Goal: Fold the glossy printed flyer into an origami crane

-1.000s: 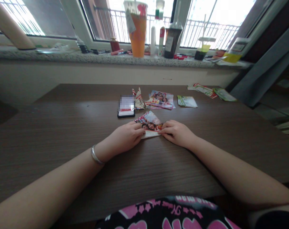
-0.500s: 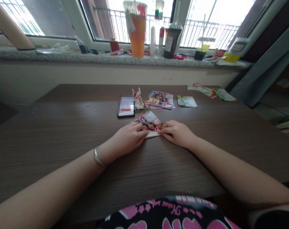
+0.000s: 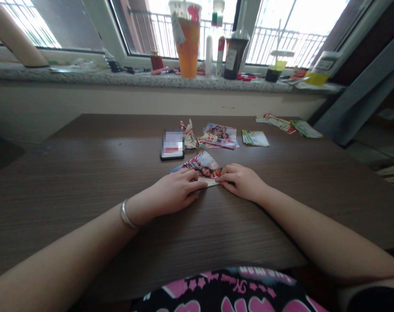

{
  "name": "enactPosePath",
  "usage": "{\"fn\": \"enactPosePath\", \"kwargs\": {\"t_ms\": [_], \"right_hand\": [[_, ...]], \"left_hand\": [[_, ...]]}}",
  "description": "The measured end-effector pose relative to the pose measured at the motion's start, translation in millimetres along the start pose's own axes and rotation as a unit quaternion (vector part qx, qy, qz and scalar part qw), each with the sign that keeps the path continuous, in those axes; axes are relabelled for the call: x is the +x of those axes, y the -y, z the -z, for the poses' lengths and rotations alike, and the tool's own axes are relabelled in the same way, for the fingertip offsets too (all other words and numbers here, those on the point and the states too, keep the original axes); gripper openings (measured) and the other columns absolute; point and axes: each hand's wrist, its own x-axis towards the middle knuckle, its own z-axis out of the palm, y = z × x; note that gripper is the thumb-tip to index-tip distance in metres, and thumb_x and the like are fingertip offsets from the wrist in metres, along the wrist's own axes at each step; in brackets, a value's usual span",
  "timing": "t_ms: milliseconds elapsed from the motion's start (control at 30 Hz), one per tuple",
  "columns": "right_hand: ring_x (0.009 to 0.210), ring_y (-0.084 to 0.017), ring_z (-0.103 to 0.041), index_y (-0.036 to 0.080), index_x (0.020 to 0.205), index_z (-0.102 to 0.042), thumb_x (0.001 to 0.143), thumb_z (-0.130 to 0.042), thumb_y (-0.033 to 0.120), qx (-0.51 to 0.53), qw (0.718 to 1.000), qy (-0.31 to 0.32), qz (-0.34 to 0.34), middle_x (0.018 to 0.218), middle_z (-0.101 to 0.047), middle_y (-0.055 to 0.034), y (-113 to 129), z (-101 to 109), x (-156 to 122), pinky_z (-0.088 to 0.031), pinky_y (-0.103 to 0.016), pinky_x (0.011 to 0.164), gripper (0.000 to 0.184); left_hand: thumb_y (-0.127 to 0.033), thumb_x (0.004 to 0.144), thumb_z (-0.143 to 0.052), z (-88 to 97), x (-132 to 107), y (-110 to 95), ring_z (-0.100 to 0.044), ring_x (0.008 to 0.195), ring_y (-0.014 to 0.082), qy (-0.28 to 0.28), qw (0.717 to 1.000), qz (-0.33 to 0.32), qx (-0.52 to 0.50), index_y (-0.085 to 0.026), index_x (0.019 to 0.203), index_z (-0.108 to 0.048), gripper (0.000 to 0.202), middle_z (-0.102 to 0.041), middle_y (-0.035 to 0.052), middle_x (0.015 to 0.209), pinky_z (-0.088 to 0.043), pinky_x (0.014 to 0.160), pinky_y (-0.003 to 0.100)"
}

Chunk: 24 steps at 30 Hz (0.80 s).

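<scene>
A printed paper flyer (image 3: 207,167), folded to a point at its far side, lies on the dark wooden table in front of me. My left hand (image 3: 175,190), with a silver bangle at its wrist, rests over the flyer's near left part. Its thumb stretches along the white near edge, apart from the other fingers, which lie on the print. At the flyer's right corner, my right hand (image 3: 240,180) has thumb and fingers closed on the paper. Part of the left side is hidden under my left hand.
Behind the flyer are a phone (image 3: 172,145), a folded paper piece (image 3: 190,136) and a stack of flyers (image 3: 221,135). Green-white leaflets (image 3: 255,138) and more papers (image 3: 305,129) lie farther right. Cups, including an orange drink (image 3: 187,47), stand on the windowsill (image 3: 135,80).
My left hand has shifted slightly left and its thumb has straightened along the near edge, uncovering more of the flyer's left tip. My right hand stays at the corner.
</scene>
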Motion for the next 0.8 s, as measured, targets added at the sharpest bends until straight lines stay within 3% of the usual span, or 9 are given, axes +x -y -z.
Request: {"fn": "enactPosePath", "kwargs": {"t_ms": [433,800], "right_hand": [[0.089,-0.019,-0.058,0.023,0.1,-0.072,0.094,-0.051,0.028,-0.062,0.998,0.006,0.019,0.096,-0.068,-0.0064,5.8,3.6,1.5,-0.046,-0.031,0.076,0.023],[0.088,-0.02,-0.056,0.022,0.104,-0.07,0.093,-0.05,0.022,-0.09,0.993,0.002,0.071,0.103,-0.069,-0.0073,9.4,5.8,3.6,-0.046,-0.033,0.078,0.023]], "left_hand": [[-0.032,0.089,-0.055,6.0,3.4,-7.1,-0.055,0.107,0.0258,0.033,0.999,-0.008,0.037,-0.022,0.128,-0.055,0.039,-0.059,0.0103,0.115,-0.049,0.091,0.039],[-0.03,0.09,-0.054,5.2,4.3,-9.7,-0.056,0.106,0.0257,0.013,0.998,-0.015,0.055,-0.021,0.124,-0.057,0.036,-0.06,0.0115,0.114,-0.048,0.093,0.04]]}}
